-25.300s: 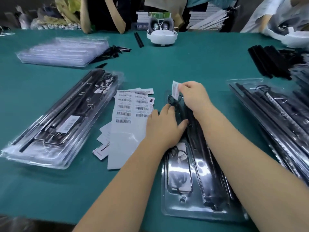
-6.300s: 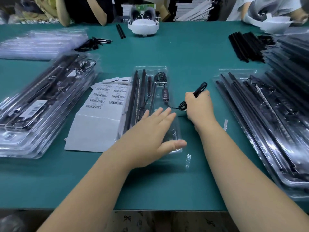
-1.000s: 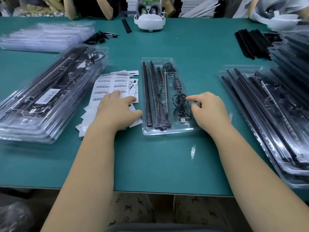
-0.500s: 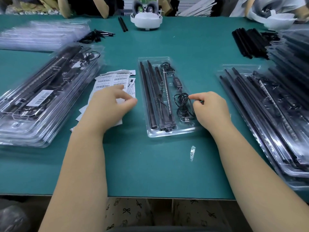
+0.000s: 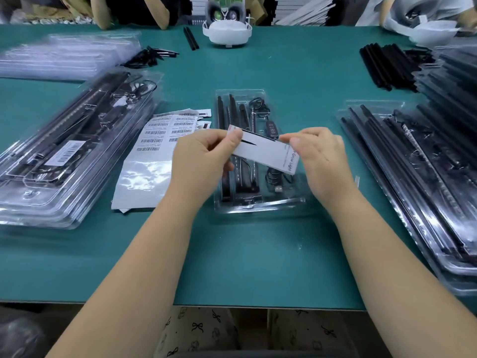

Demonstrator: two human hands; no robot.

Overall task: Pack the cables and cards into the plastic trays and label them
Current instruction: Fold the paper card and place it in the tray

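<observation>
Change vs half a sec ago: then the left hand sat on the label sheet and the right hand was down at the coiled cable in the tray. Now both hands are up off the surface, holding one white card between them, just above the middle of the tray.

Hands' state: left thumb + fingers pinch the card's left end; right fingertips pinch the right end, near the printed "Grow Light" text. Card is tilted, left end higher and farther off, and it isn't touching the tray as far as I can tell.

What that means, prob.: cable tucking for this tray looks done — black strips and the cable w/ its USB plug lie inside — so the step in hand is the card insert. Next would be laying it flat over the contents, then a barcode label from the sheet. Risk: a card set crooked may ride on the strips.

Elsewhere: a stack of packed trays, top one carrying a barcode sticker, lies to the left, beyond the label sheet. Another stack of trays is on the right. Loose black strips lie far right, and a white headset sits at the far edge.
</observation>
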